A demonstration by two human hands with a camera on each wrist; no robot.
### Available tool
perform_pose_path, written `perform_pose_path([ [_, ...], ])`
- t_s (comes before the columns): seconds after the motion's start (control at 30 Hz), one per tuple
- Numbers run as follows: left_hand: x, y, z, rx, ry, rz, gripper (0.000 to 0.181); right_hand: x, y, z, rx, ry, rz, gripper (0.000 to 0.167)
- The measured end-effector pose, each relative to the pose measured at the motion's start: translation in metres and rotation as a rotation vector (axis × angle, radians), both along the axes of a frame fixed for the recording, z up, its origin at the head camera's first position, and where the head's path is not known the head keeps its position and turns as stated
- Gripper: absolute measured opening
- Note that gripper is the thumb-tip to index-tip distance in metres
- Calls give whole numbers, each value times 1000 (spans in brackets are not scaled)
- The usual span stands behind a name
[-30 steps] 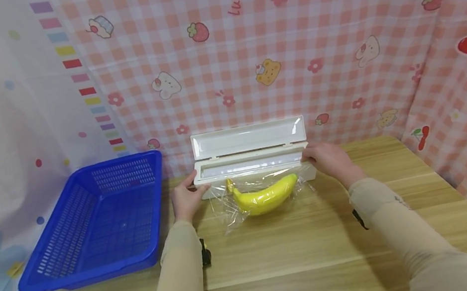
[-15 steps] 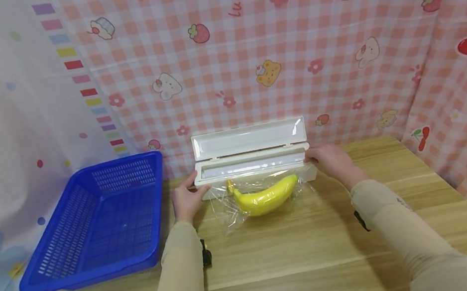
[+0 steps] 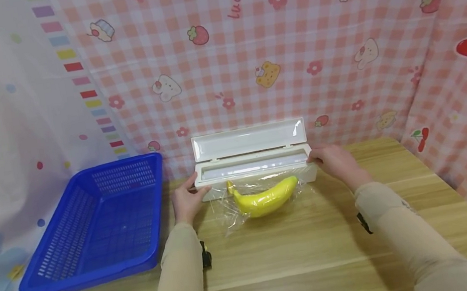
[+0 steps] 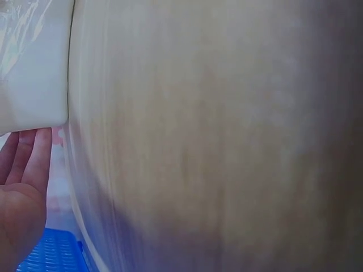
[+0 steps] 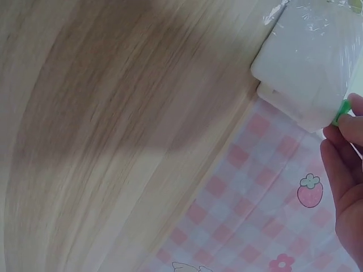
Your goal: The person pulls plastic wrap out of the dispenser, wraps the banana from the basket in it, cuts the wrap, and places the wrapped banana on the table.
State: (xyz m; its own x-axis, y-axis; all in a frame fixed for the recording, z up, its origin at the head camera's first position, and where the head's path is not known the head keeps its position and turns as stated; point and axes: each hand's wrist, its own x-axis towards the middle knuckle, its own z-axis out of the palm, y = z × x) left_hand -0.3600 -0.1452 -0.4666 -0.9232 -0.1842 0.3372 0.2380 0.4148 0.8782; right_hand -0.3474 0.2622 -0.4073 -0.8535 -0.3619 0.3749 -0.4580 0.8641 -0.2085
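Right fingers (image 5: 337,173) slightly farther right (at the white box's (image 3: 308,175) end)

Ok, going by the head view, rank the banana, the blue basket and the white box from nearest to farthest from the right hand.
1. White box: right at the right hand's fingertips.
2. Banana: to the hand's left, in front of the box.
3. Blue basket: far left.

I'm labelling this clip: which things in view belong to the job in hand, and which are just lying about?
In the job:
white box, left hand at one end
green piece, pinched by right hand
clear film, against the banana

Apparently not in use:
blue basket, untouched
checked cloth
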Motion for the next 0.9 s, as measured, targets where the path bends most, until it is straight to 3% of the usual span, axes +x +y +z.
perform_pose_path([
  [0.27,1,0,2,-22,7,4,58,0,-1,-1,-4,19,23,13],
  [0.43,3,0,3,-28,3,-5,58,2,-2,1,-13,-14,26,8],
  [0.63,2,-1,3,-29,-17,-23,59,5,-7,5,-3,-59,20,19],
  [0.9,1,-3,5,-41,-42,-48,60,2,-18,2,21,6,74,22],
])
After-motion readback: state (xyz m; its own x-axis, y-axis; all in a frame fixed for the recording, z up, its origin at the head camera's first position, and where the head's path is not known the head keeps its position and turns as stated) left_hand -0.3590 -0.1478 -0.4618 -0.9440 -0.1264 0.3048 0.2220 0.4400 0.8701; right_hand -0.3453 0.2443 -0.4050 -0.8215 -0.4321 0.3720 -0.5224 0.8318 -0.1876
